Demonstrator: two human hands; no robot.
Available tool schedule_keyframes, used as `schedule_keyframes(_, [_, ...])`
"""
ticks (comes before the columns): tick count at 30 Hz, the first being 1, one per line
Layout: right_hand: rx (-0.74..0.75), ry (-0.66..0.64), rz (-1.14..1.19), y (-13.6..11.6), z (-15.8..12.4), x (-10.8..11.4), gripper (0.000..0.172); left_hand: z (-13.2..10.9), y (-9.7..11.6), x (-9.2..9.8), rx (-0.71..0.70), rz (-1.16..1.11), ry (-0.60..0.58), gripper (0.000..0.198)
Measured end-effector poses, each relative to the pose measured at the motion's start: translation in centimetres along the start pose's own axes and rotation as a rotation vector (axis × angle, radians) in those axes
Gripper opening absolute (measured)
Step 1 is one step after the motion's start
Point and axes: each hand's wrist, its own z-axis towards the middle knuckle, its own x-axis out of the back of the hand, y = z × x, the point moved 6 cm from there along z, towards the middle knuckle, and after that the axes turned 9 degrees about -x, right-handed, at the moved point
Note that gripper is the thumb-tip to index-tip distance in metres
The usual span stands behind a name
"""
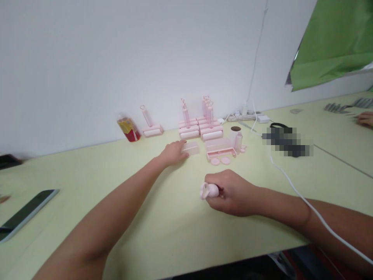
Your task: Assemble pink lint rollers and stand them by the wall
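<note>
My left hand reaches forward, its thumb and fingers closed on the near-left end of a translucent plastic cover on the table. In my right hand, closed in a fist, is a pink handle with a ring on its end; most of it is hidden by the fingers. Beyond that hand lies an open pink case with a clear lid. Two pink round discs rest in front of the case. A clear pink tube stands beside it, next to a white roll.
Several pink roller cases with upright ringed handles stand along the wall, and another such set is farther left. A red-and-yellow bag leans nearby. A white cable crosses over my right forearm. Another person's hand shows at far right.
</note>
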Motion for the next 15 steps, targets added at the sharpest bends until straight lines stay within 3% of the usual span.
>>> schedule_keyframes(3, [0.05,0.111,-0.009,-0.2,0.1,1.5,0.017,-0.8,-0.8,-0.2,0.031,0.017,0.033,0.046])
schedule_keyframes(5, [0.003,0.172,-0.069,0.3,0.3,2.6,0.024,-2.2,-1.2,0.0,0.093,-0.097,0.083,0.054])
schedule_keyframes(10, [-0.208,0.296,-0.007,2.8,0.3,5.6,0.052,-6.9,0.0,-0.4,0.262,-0.918,0.144,0.05])
schedule_keyframes(13, [-0.184,0.443,0.272,3.2,-0.3,6.7,0.047,-9.3,1.9,-1.2,0.306,-1.257,0.126,0.043])
schedule_keyframes(15, [-0.133,0.55,0.444,3.1,-0.7,7.0,0.038,-10.2,3.1,-1.9,0.303,-1.369,0.077,0.042])
